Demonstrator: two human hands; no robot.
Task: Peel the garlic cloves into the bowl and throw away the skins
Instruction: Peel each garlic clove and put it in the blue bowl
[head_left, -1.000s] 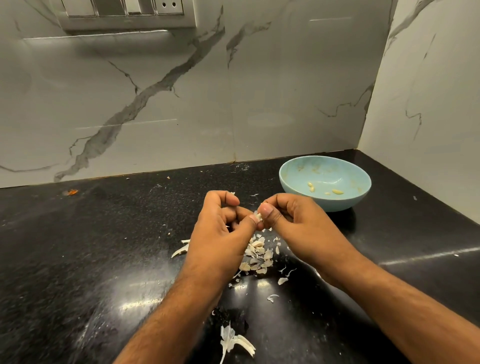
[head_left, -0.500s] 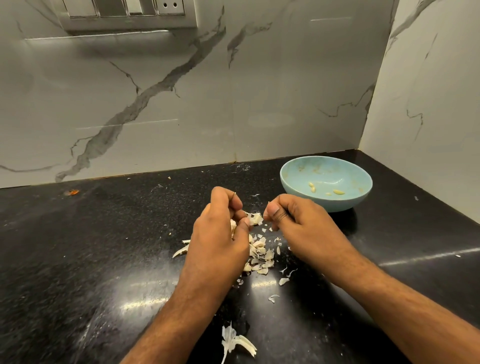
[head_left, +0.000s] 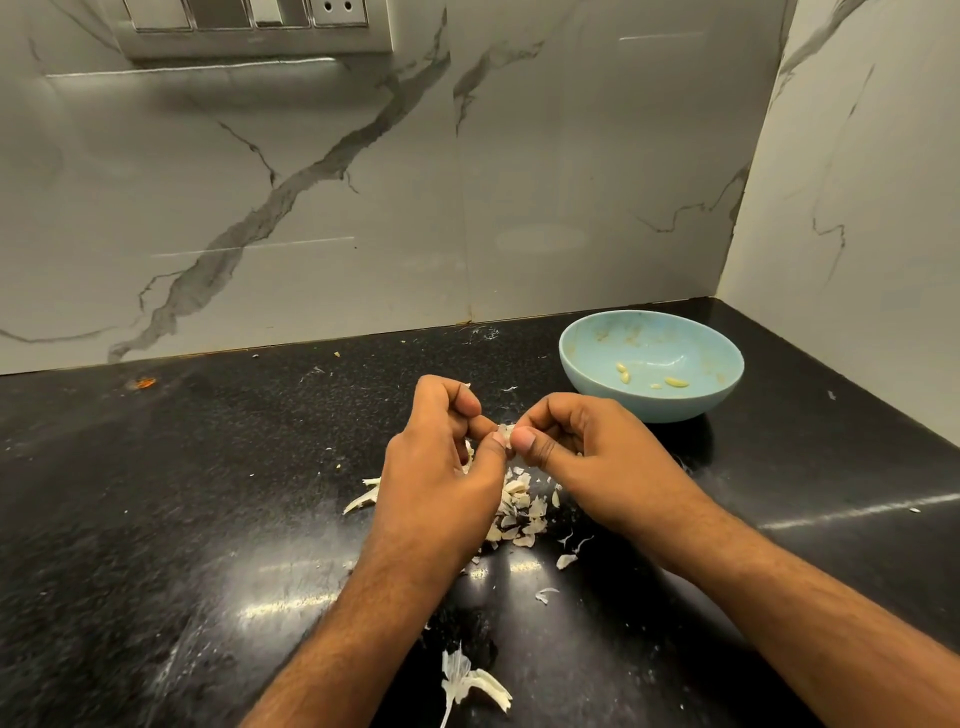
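Mid-peel, both hands meeting over the black counter (head_left: 156, 519). Left hand (head_left: 441, 467) and right hand (head_left: 587, 457) pinching one small garlic clove (head_left: 505, 431) between thumbs and curled fingers, thumbs touching at the clove. Clove mostly hidden by fingertips; probably part-skinned, can't confirm. Held above a pile of skins (head_left: 519, 512) lying under and between the hands. More loose skins nearby, plus a bigger papery piece (head_left: 470, 680) close to the bottom edge. Blue bowl (head_left: 582, 374) beyond the right hand, against the back corner, holding a few peeled cloves (head_left: 675, 382).

Risks from here:
- Small, slick clove popping out of the pinch if squeezed too hard; likely lands in the skin pile or skids off across the counter.
- Skin flake clinging to fingers and dropping into the bowl along with the clove.
- Skins light and scattered wide; easy to miss some when gathering for the bin.
- Clove lost among pale skins if dropped there.
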